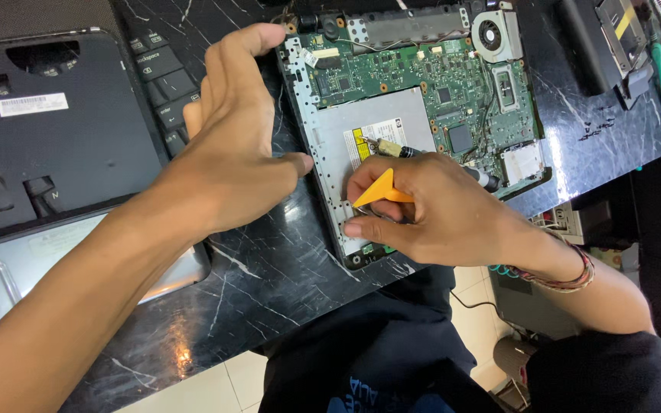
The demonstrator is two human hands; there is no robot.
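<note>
Opened laptop base (pixel 415 99), green board exposed, silver drive; orange pick (pixel 376 191) & screwdriver (pixel 422 157) over it

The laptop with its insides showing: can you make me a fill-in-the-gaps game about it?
1. The right hand holds a pry pick coloured ____.
2. The left hand rests on the laptop's ____ edge.
3. The round cooling fan sits in the laptop's top ____ corner.

Missing words: orange; left; right

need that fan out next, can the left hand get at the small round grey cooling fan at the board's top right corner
Probably yes: the small round grey cooling fan lies uncovered, and the left hand rests beside the green circuit board with nothing between.
</note>
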